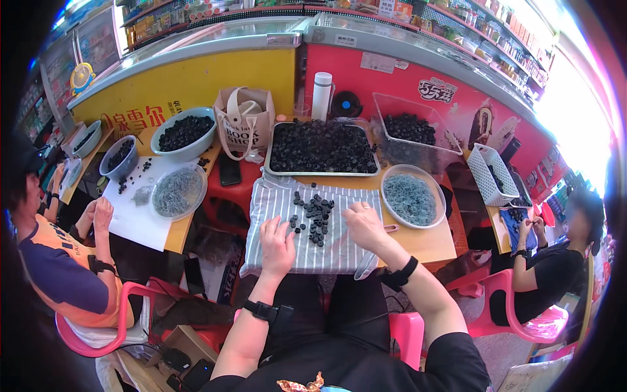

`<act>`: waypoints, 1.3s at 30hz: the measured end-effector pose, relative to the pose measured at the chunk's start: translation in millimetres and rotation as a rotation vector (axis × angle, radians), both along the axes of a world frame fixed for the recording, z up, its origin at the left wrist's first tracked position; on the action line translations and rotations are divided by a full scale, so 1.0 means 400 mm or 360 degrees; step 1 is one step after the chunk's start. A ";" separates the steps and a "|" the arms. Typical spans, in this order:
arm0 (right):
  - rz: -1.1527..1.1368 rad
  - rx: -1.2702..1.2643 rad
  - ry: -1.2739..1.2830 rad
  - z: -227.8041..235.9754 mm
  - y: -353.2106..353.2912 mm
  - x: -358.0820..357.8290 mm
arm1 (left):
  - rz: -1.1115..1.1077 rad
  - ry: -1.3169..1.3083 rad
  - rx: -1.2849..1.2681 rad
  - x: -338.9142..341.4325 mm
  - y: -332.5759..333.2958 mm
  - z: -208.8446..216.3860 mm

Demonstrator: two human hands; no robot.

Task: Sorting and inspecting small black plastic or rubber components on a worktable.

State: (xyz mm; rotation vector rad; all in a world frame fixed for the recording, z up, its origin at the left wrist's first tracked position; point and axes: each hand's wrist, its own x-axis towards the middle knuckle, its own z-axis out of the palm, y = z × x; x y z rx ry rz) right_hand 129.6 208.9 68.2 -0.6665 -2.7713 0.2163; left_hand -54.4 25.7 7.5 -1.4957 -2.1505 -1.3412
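While small black caps [318, 217] lie heaped on a striped cloth [274, 197] before us, our left hand [277, 247] curls loosely beside them and our right hand [364, 226] bunches its fingertips to their right; whether either grips a piece, we cannot tell. The soft cloth likely keeps caps from rolling off the worktop [432, 248], and the rimmed metal tray [323, 174] and round plastic bowl [418, 226] probably stand close for easy reach
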 end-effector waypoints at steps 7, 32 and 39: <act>0.0096 -0.0134 0.0280 0.000 -0.090 -0.125 | 0.0029 0.0072 0.0011 0.005 0.012 0.000; -0.0059 -0.0103 0.0751 -0.037 -0.122 -0.129 | -0.0032 0.0004 0.0109 0.012 0.012 0.011; -0.0162 -0.0150 0.0741 -0.011 -0.116 -0.110 | -0.0047 -0.0024 0.0138 0.008 0.000 0.016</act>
